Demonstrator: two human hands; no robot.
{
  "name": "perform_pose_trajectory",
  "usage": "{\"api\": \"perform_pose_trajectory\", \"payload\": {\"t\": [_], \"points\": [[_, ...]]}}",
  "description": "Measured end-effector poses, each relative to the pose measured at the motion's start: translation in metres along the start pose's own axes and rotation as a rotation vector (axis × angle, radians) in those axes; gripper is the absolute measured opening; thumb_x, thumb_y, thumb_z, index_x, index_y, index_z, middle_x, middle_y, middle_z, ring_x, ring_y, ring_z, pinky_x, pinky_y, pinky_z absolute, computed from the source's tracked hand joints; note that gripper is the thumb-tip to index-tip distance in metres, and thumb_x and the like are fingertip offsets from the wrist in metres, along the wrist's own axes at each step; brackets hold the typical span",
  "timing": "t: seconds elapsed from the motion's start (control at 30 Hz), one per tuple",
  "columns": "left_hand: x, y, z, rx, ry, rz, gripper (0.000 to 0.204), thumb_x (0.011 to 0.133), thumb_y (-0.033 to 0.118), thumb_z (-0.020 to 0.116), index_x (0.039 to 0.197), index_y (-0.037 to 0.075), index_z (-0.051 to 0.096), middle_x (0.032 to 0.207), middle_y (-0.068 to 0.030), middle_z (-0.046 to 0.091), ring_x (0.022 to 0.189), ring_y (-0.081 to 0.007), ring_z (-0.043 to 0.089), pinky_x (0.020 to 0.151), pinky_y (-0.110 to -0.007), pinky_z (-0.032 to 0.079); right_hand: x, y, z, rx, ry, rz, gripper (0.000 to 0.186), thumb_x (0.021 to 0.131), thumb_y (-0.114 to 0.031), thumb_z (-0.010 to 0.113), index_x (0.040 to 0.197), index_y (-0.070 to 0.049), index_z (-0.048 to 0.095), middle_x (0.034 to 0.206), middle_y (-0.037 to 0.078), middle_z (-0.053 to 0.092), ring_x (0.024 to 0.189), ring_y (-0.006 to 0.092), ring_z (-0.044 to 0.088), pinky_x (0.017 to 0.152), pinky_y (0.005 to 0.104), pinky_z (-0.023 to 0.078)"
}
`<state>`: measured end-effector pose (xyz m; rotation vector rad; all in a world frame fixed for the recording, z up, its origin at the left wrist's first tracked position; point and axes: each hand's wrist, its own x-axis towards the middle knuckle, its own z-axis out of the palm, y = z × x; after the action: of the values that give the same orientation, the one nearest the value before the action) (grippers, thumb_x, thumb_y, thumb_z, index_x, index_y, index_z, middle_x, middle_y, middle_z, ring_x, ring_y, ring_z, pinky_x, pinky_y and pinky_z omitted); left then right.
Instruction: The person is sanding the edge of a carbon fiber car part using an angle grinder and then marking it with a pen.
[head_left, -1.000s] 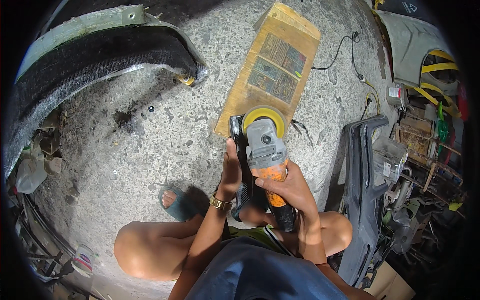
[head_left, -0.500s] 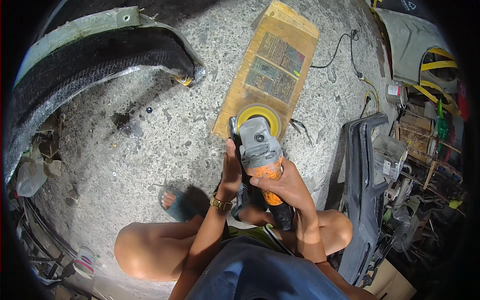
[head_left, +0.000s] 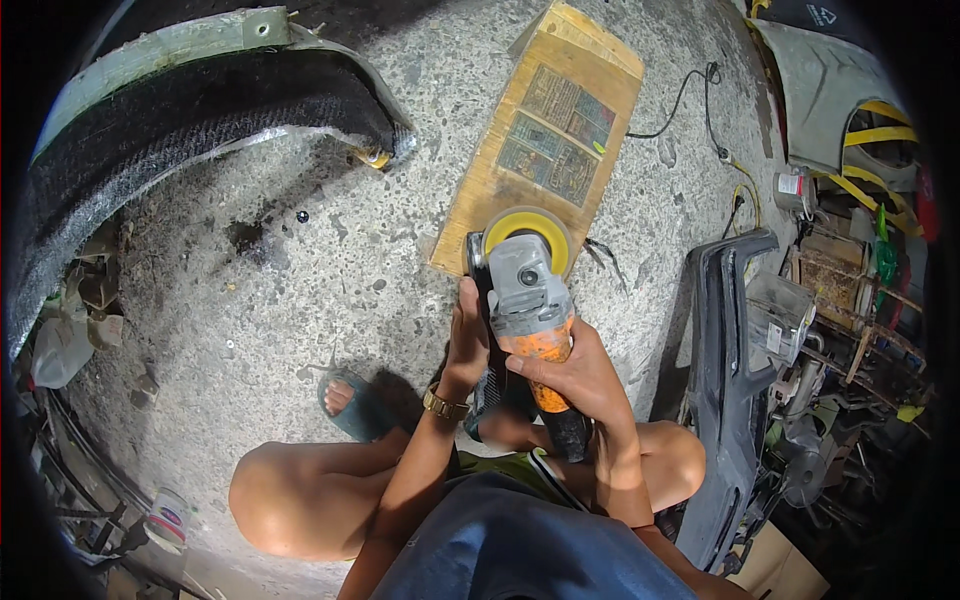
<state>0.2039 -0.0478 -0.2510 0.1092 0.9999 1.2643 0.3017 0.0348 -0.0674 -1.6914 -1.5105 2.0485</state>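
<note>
My right hand is wrapped round the orange and grey body of an angle grinder. A yellow disc on the grinder's head lies over the near end of a wooden board. My left hand grips a long, narrow black part with a woven-looking surface, fingers along its left side. The part's far end rests on the board, and the disc is at its right edge. Much of the part is hidden under the grinder, so contact with the disc cannot be made out.
A large curved black panel lies at the far left. On the right stand a long grey bumper-like part, a can and a crowded heap of parts. A dark cable runs over the rough concrete floor.
The grinder, the black part and both hands appear slightly farther right. The board and floor also shift a little that way, as the view moves. Both grips stay the same.
</note>
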Motion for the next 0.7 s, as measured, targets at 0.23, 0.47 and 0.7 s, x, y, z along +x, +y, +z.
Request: {"api": "perform_pose_trajectory", "payload": {"t": [0.23, 0.47, 0.7], "points": [[-0.008, 0.019, 0.019, -0.163, 0.040, -0.013, 0.077, 0.104, 0.064, 0.023, 0.133, -0.001, 0.054, 0.121, -0.0127, 0.065, 0.107, -0.0208, 0.064, 0.092, -0.038, 0.053, -0.001, 0.002, 0.000, -0.004, -0.006, -0.006, 0.049, 0.081, -0.012, 0.086, 0.120, 0.002, 0.061, 0.108, 0.007, 0.072, 0.096, 0.0123, 0.066, 0.087, 0.0298, 0.053], [-0.013, 0.029, 0.025, -0.126, 0.046, 0.147, 0.070, 0.109, 0.055, 0.023, 0.125, -0.003, 0.060, 0.112, -0.0097, 0.069, 0.098, -0.0150, 0.064, 0.088, -0.034, 0.052, -0.002, 0.005, 0.002, -0.019, -0.016, -0.007, 0.050, 0.081, -0.012, 0.085, 0.122, 0.002, 0.060, 0.109, 0.008, 0.071, 0.097, 0.0126, 0.065, 0.088, 0.0300, 0.053], [-0.012, 0.035, 0.030, -0.157, 0.123, 0.070, 0.067, 0.110, 0.050, 0.023, 0.125, -0.003, 0.060, 0.111, -0.0111, 0.070, 0.097, -0.0144, 0.065, 0.087, -0.036, 0.053, -0.006, 0.006, -0.004, 0.005, 0.035, 0.016, 0.064, 0.076, -0.019, 0.089, 0.126, 0.005, 0.058, 0.113, 0.012, 0.070, 0.102, 0.0162, 0.065, 0.092, 0.0327, 0.052]]}}
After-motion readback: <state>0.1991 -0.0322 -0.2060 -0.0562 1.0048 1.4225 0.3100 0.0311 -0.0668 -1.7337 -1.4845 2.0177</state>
